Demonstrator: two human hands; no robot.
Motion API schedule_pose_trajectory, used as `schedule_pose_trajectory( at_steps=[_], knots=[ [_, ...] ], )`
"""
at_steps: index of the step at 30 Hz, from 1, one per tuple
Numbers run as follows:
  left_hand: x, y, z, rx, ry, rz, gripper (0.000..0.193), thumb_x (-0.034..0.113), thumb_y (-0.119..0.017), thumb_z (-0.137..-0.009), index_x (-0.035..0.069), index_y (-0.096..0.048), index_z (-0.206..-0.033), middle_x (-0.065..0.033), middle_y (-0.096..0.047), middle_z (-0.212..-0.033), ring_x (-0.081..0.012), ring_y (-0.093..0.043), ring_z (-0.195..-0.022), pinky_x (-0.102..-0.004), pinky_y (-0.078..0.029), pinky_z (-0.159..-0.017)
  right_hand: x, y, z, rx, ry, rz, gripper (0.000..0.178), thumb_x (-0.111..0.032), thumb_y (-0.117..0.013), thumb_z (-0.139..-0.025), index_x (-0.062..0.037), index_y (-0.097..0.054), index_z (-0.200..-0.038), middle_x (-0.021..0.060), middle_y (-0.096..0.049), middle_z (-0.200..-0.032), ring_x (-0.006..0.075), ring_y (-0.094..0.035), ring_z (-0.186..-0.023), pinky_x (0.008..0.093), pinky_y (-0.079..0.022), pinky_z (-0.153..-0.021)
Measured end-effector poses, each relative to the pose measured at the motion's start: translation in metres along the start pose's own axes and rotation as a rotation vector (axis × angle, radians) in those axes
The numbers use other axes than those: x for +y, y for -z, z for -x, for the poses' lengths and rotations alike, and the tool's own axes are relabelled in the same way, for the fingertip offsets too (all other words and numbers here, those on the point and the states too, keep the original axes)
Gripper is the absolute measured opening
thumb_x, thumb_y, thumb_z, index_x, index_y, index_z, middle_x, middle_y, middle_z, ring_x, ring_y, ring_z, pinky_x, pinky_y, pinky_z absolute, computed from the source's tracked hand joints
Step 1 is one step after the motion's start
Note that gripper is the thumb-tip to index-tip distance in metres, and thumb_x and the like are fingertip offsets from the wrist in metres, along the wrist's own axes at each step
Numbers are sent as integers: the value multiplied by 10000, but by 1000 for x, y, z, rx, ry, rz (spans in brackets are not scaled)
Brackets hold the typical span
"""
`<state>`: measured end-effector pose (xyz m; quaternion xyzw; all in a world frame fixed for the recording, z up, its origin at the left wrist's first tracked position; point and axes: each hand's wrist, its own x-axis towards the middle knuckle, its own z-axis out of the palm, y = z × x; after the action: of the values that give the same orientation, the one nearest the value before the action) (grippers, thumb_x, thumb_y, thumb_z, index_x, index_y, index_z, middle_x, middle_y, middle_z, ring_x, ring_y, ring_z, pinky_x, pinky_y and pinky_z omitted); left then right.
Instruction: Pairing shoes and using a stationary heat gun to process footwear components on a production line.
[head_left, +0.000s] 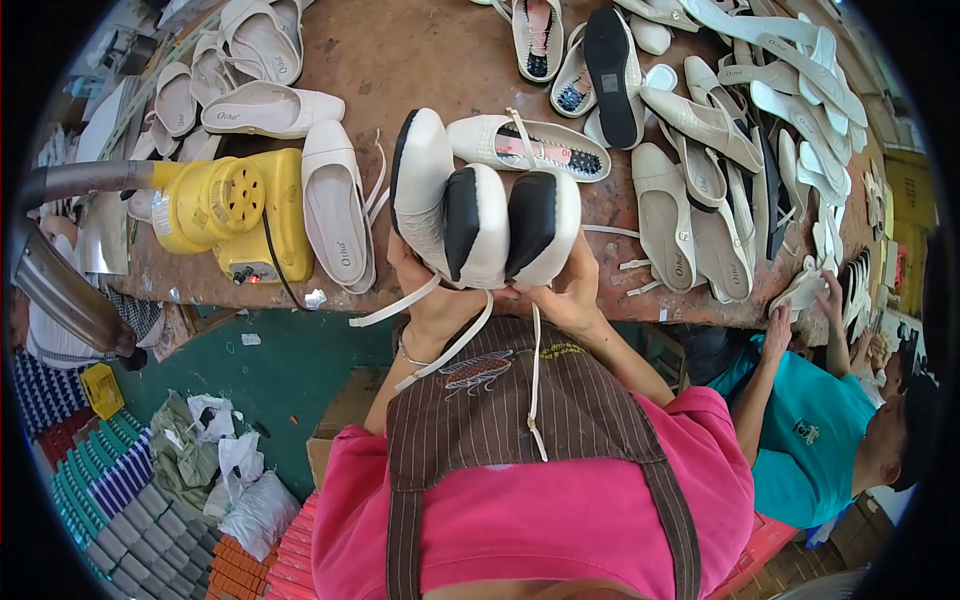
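Note:
Just in front of my chest, at the table's near edge, I hold three white shoes with black soles bunched together, toes up. My left hand point(415, 285) is closed around the leftmost shoe point(422, 195), its fingers partly hidden behind it. My right hand point(572, 290) grips the rightmost shoe point(562, 230) from below and the side. Between them is the middle shoe point(488, 225), pressed against its neighbours; which hand bears it I cannot tell. Thin white straps point(480, 330) dangle below. Behind them a white shoe point(560, 150) with a bare, patterned inside lies on the table.
A yellow blower-like machine point(285, 215) with a dark cord stands at left, beside a finished white flat shoe point(338, 215). More shoes and loose white insoles point(800, 80) crowd the brown table point(400, 60). At right a co-worker in a teal shirt point(800, 430) handles a pale shoe piece.

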<state>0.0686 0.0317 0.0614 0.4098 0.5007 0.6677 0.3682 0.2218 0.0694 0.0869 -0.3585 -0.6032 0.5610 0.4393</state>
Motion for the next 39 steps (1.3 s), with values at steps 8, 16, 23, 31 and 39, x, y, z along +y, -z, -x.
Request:
schedule_pose_trajectory(
  at_steps=[8,16,23,31,39],
  knots=[
    [28,1,-3,-81,-134,-529,1085,115,-841,-445,-27,-212,-1318,-252,-355,-1235,-390,-424,-1131,-449,-364,-959,28,15,3,-167,-54,-252,889,-284,-869,-578,28,-408,-1271,124,-494,-1235,206,-475,-1134,353,-371,-967],
    [42,0,-1,-117,-58,-550,1084,127,-855,-449,-21,-230,-1321,-248,-343,-1252,-414,-414,-1129,-455,-365,-953,14,12,3,-14,-303,-351,629,-5,-759,-616,55,-474,-1173,129,-605,-1065,191,-592,-961,332,-476,-855],
    [36,8,-7,-145,46,-501,1051,325,-875,-509,-40,-300,-1310,-213,-419,-1213,-345,-456,-1112,-412,-370,-941,-4,12,-23,230,-294,-475,555,-68,-683,-647,70,-487,-1147,155,-611,-1009,220,-615,-880,325,-483,-831],
    [27,-3,0,-181,204,-102,1020,154,-844,-598,1,-175,-1353,-163,-397,-1269,-258,-447,-1156,-382,-394,-968,-33,7,-52,21,-429,-150,391,-73,-725,-681,37,-563,-1019,90,-633,-924,124,-602,-784,272,-493,-696],
    [18,15,-8,-124,323,150,945,244,-769,-703,13,-146,-1375,-152,-375,-1295,-239,-415,-1185,-348,-366,-978,-41,-7,-43,-153,-475,-184,494,-194,-737,-722,46,-544,-1108,97,-623,-957,129,-578,-864,269,-462,-778]
  ],
)
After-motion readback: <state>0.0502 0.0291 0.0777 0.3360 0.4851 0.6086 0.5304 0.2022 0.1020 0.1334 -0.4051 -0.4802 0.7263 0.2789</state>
